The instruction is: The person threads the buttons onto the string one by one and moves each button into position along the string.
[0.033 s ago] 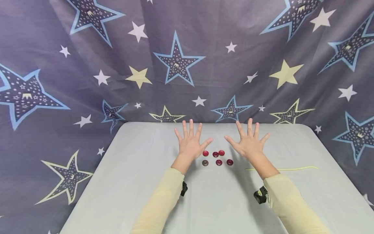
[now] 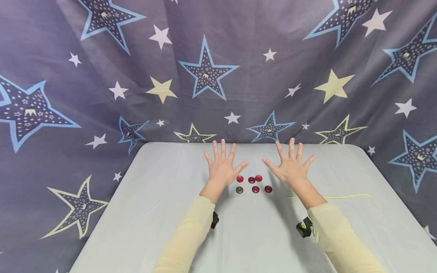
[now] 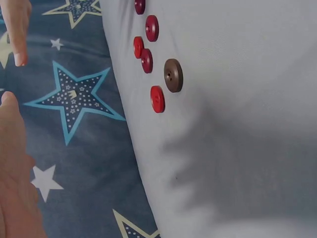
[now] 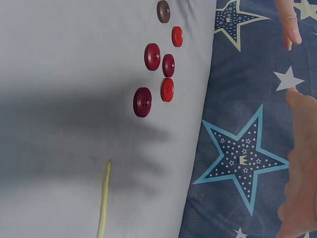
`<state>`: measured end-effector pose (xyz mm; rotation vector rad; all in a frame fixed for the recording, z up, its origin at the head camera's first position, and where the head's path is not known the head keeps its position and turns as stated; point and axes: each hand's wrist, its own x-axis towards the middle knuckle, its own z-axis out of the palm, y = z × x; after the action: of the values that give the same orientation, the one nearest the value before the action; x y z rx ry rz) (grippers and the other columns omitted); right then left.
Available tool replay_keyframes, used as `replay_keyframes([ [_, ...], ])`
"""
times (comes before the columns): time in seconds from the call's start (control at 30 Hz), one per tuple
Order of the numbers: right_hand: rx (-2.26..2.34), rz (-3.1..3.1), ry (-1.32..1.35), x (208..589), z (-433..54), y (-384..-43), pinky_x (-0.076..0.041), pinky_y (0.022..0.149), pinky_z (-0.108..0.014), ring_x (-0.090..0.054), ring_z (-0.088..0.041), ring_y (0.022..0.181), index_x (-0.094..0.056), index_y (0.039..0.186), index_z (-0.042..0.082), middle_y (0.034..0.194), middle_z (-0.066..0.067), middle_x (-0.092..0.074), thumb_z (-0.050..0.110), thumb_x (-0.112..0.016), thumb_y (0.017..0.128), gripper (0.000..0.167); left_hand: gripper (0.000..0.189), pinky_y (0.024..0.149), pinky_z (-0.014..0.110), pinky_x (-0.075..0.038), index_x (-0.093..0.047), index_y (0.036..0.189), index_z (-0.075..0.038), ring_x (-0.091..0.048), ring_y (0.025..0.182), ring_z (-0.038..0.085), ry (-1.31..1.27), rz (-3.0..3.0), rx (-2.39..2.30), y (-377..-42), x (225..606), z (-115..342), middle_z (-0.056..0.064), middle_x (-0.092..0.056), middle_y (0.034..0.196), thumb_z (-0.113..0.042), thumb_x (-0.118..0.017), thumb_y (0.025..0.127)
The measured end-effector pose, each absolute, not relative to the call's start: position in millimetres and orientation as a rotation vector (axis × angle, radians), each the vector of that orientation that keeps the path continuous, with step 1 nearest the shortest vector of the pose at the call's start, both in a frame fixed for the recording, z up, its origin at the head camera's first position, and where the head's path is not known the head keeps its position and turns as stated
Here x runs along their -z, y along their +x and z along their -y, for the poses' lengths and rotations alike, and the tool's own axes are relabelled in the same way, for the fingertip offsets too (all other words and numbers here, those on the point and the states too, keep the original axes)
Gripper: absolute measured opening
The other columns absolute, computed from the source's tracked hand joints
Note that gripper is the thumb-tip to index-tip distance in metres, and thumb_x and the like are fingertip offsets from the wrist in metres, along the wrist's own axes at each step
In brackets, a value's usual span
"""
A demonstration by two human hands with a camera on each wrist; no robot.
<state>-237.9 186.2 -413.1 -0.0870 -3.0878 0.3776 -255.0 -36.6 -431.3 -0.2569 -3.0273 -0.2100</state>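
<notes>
So the biggest thing in view is the purple-grey backdrop (image 2: 252, 22), printed all over with stars, the bigger ones with tiny crowns inside. The pale cloth-covered bench (image 2: 153, 182) is set right up against it. Two cream sleeves (image 2: 187, 235) are stretched in over the bench from the near side. The left hand (image 2: 221, 170) and right hand (image 2: 293, 168) are both held up above the bench with fingers spread wide, fully released, and shadows are thrown on the cloth below. Compared with the earlier frame, pretty much nothing has been moved: same hand poses, same layout, only a hair of shift in the view. A black wrist camera (image 2: 304, 227) is worn under each sleeve's cuff. The yellow cord (image 2: 348, 196) is laid off to the right, partly hidden by the right arm. Smallest are six buttons, grouped on the bench between the hands: brown (image 2: 239, 190) and two dark red (image 2: 255, 189) in the near row; bright red (image 2: 240, 178), dark red and bright red in the far row.
</notes>
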Motion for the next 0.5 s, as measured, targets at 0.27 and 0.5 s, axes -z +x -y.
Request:
replay_keyframes([
  [0.27,-0.385,3.071,-0.077,410.5,-188.1,-236.3,0.015,0.095,-0.076,0.019,-0.041,0.140,-0.004,0.150,0.032,0.155,-0.016,0.017,0.081,-0.027,0.080,0.088,0.084,0.106,0.066,0.012,-0.005,0.150,-0.032,0.028,0.139,0.033,-0.260,3.024,0.227,-254.4,434.1,43.2,0.008,0.010,0.157,-0.081,-0.017,0.082],
  [0.5,-0.385,3.081,-0.081,406.8,-193.3,-231.6,0.017,0.095,-0.075,0.019,-0.042,0.140,-0.005,0.151,0.030,0.155,-0.017,0.017,0.081,-0.027,0.080,0.090,0.087,0.107,0.066,0.009,-0.005,0.150,-0.033,0.025,0.140,0.033,-0.229,3.057,0.196,-251.4,436.2,51.3,0.007,0.010,0.157,-0.083,-0.012,0.079],
])
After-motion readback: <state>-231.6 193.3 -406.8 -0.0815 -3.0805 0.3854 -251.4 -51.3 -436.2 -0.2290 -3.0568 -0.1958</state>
